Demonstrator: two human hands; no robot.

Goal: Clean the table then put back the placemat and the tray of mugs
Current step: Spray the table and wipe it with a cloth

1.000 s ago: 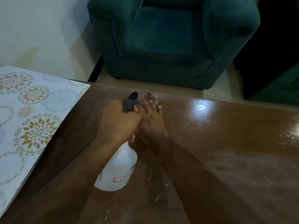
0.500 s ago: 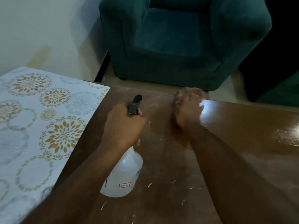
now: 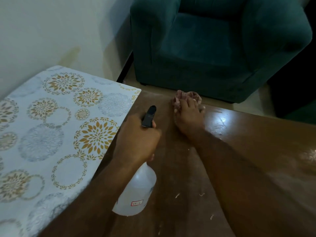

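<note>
Table (image 3: pixel 248 151) cleaning is judged to be the step in hand: the brown top is seen glossy and wet-looking at the right, while a dull, streaked band with small white crumbs (image 3: pixel 201 195) is left in the middle and toward the near edge. A crumpled pinkish cloth (image 3: pixel 184 98) is pressed flat onto the wood at the far edge by the right hand (image 3: pixel 188 117), whose fingers are laid over it and curled lightly into it. A clear spray bottle (image 3: pixel 136 190) is gripped around its neck by the left hand (image 3: pixel 138 141), fingers closed, with the black nozzle (image 3: pixel 149 115) pointed away toward the far edge, just left of the cloth. The placemat (image 3: pixel 59 125), white with gold and grey flower rings, is lying on the left part of the table, its long axis running from near-left to far-right, its right edge just beside the left hand. It is therefore nearer the left hand, which is occupied. No tray of mugs is in view. The unwiped band is judged to lie toward the body from the cloth, so a pull of the right hand back along its own forearm would be called for.
</note>
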